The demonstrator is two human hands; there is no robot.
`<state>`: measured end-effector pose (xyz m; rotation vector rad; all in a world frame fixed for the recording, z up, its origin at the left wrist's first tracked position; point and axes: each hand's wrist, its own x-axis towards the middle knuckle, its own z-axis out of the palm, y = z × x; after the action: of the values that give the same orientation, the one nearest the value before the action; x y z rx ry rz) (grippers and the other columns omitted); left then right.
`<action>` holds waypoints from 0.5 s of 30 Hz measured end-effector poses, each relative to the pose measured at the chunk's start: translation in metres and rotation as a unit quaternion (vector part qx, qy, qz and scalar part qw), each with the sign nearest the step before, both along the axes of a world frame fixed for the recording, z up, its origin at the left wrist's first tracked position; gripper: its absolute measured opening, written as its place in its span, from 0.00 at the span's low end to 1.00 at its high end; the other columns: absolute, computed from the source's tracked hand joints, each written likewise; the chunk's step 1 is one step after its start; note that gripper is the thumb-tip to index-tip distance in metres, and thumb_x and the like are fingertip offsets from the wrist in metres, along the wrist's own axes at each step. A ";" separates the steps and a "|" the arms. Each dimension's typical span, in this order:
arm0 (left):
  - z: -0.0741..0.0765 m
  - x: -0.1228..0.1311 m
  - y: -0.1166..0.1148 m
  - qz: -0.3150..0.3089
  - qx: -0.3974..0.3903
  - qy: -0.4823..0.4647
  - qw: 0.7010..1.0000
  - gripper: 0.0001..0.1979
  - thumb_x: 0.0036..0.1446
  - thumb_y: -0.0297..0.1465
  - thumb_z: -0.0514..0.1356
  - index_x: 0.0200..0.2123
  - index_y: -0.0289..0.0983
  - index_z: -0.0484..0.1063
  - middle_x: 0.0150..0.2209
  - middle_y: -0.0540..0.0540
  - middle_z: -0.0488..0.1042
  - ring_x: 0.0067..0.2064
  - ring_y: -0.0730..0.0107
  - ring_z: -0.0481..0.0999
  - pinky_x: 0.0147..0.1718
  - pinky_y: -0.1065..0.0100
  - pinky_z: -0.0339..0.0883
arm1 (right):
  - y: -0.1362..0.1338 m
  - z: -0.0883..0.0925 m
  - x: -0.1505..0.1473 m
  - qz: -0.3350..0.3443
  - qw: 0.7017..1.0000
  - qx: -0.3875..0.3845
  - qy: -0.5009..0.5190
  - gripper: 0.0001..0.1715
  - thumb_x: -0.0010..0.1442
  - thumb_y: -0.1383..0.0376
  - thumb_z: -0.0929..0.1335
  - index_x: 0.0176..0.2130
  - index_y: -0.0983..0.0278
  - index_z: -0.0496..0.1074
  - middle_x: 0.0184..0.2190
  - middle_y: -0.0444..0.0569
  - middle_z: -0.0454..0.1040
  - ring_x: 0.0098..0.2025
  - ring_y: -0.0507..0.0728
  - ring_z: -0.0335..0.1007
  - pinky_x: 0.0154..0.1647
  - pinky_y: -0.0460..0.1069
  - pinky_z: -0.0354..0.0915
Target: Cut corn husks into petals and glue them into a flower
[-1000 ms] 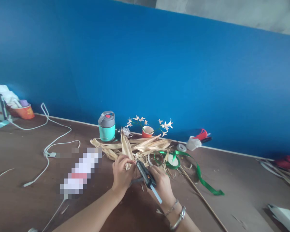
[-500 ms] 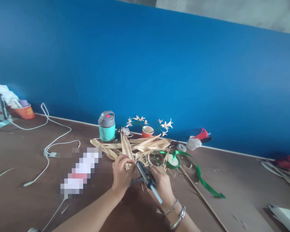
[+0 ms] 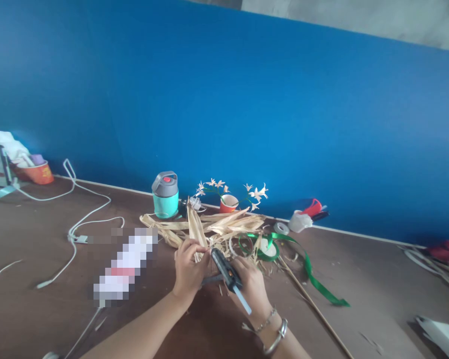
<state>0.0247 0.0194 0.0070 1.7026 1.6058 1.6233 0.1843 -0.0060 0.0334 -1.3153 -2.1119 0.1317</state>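
My right hand is wrapped round a black hot glue gun, with a pale glue stick poking out of its rear end. The gun's nozzle points away from me, close to the fingertips of my left hand. Those fingers are pinched together on something too small to make out. Just beyond both hands lies a pile of dried corn husks, with one strip standing up behind my left fingers. To the right of the pile is a spool of green ribbon, its loose end trailing over the table.
An orange paper cup with white flowers stands behind the husks, a teal flask left of it. A white cable and a blurred-out object lie left. A thin stick and tape roll are right.
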 end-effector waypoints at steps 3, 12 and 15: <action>0.000 0.000 0.000 0.001 0.000 -0.003 1.000 0.08 0.50 0.34 0.60 0.22 0.39 0.72 0.30 0.48 0.69 0.37 0.64 0.71 0.38 0.63 0.63 | 0.000 0.000 0.000 0.006 1.000 0.000 -0.003 0.03 0.46 0.68 0.64 0.27 0.63 0.66 0.24 0.47 0.69 0.27 0.55 0.65 0.26 0.45 0.55; -0.001 0.000 0.000 0.003 0.005 -0.003 1.000 0.08 0.50 0.34 0.60 0.21 0.39 0.72 0.30 0.48 0.70 0.37 0.64 0.71 0.39 0.62 0.64 | 0.000 0.002 -0.001 -0.002 1.000 0.012 -0.006 0.02 0.47 0.68 0.64 0.26 0.63 0.66 0.24 0.47 0.69 0.26 0.54 0.64 0.26 0.45 0.55; -0.001 0.000 0.000 0.001 0.003 -0.001 1.000 0.09 0.50 0.35 0.60 0.22 0.39 0.72 0.30 0.48 0.69 0.37 0.64 0.71 0.39 0.62 0.64 | 0.000 0.001 0.000 0.004 1.000 0.003 -0.006 0.04 0.46 0.68 0.64 0.28 0.63 0.67 0.24 0.47 0.70 0.27 0.55 0.65 0.26 0.45 0.56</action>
<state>0.0246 0.0196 0.0056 1.7017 1.6048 1.6314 0.1841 -0.0060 0.0345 -1.3077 -2.1266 0.1211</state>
